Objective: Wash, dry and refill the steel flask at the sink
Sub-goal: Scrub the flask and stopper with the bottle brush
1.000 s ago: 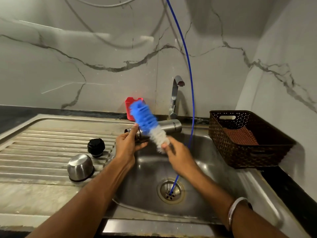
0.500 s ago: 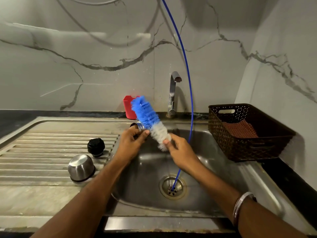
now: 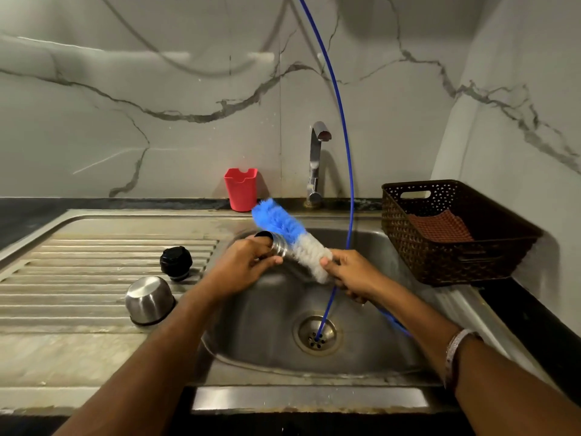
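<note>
My left hand (image 3: 243, 262) grips the steel flask (image 3: 276, 243) by its threaded neck over the sink basin (image 3: 261, 325); the open mouth points up and left, and the body is hidden behind the brush. My right hand (image 3: 352, 275) holds a bottle brush (image 3: 292, 237) with a blue tip and white lower bristles, lying across the flask's neck. The brush's blue handle shows below my right wrist. The flask's black stopper (image 3: 176, 262) and steel cup lid (image 3: 150, 299), mouth down, stand on the drainboard.
A steel tap (image 3: 316, 162) rises behind the basin, with a red plastic holder (image 3: 240, 188) to its left. A thin blue hose (image 3: 347, 171) hangs down into the drain (image 3: 317, 335). A dark woven basket (image 3: 452, 231) with an orange cloth sits at the right.
The flask has swung from lying sideways to pointing its mouth toward me. The brush has dropped lower and now lies across the neck. My view has tilted slightly.
</note>
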The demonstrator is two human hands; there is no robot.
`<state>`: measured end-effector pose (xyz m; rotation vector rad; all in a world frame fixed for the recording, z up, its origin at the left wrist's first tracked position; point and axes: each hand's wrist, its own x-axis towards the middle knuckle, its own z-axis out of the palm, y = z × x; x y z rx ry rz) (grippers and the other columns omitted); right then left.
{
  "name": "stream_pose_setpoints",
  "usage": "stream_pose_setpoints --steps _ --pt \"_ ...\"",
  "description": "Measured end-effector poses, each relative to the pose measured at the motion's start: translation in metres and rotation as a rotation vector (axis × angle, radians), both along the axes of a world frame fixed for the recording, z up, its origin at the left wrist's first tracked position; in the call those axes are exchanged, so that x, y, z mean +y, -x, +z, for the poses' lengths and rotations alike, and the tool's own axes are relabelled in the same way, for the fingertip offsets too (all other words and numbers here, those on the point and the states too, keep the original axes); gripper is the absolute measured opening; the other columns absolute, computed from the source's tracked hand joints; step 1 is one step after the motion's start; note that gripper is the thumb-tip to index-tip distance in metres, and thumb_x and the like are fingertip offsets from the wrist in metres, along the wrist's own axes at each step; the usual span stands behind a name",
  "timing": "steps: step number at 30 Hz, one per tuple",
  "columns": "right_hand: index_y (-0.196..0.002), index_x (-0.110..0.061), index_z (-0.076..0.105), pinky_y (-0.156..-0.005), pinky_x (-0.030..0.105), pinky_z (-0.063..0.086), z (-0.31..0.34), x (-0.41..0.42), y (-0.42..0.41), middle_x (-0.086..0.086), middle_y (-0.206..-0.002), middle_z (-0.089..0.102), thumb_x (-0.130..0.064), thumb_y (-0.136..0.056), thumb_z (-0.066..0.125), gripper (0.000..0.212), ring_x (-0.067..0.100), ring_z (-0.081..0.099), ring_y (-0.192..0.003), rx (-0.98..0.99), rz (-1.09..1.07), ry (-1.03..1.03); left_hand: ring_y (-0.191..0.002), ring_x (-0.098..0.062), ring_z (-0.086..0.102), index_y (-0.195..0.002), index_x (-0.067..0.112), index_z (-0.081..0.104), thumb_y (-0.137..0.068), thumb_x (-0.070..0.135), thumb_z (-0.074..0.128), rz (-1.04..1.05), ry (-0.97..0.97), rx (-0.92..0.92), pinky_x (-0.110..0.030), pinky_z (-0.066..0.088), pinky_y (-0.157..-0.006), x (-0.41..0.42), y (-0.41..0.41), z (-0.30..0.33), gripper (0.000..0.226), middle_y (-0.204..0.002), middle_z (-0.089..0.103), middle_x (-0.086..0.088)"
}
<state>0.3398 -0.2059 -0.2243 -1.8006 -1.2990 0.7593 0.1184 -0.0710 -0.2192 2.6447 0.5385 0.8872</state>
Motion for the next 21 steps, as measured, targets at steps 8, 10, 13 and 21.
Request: stream_pose_setpoints --steps 8,10,13,21 --pt "-0.111 -0.024 0.065 -0.036 0.018 0.026 -0.013 0.001 0.001 -0.006 -0.061 0.047 -0.037 -0.106 0.047 0.023 0.005 0.036 -0.043 0.056 -0.051 0.266 -0.073 -0.013 0.06 -0.087 0.007 0.072 -0.094 0.026 0.072 -0.098 0.039 0.191 -0.029 0.047 -0.072 0.009 -0.002 -0.016 0.02 -0.081 0.065 0.0" --pt "-0.112 -0.024 0.061 -0.038 0.014 0.017 -0.011 0.003 0.001 -0.006 -0.057 0.035 -0.04 -0.107 0.044 0.024 0.006 0.024 -0.042 0.292 -0.028 0.305 -0.077 -0.013 0.063 -0.092 0.009 0.075 -0.093 0.025 0.074 -0.085 0.05 0.223 -0.031 0.05 -0.075 0.015 0.001 -0.016 0.016 -0.087 0.069 0.001" --pt "-0.121 -0.02 0.058 -0.038 0.015 0.021 -0.022 0.007 -0.001 -0.001 -0.06 0.04 -0.04 -0.107 0.041 0.03 0.008 0.028 -0.039 0.135 -0.086 0.417 -0.081 -0.012 0.064 -0.093 0.009 0.077 -0.091 0.02 0.076 -0.088 0.058 0.244 -0.028 0.05 -0.078 0.015 0.001 -0.016 0.011 -0.091 0.07 0.004" --pt "-0.132 -0.011 0.056 -0.033 0.017 0.03 -0.03 0.012 0.001 0.007 -0.067 0.053 -0.037 -0.106 0.044 0.039 0.011 0.041 -0.028 -0.115 -0.144 0.408 -0.088 -0.018 0.069 -0.097 0.015 0.079 -0.086 0.028 0.08 0.088 0.067 0.348 -0.036 0.053 -0.084 0.024 0.007 -0.011 0.017 -0.095 0.075 0.0"
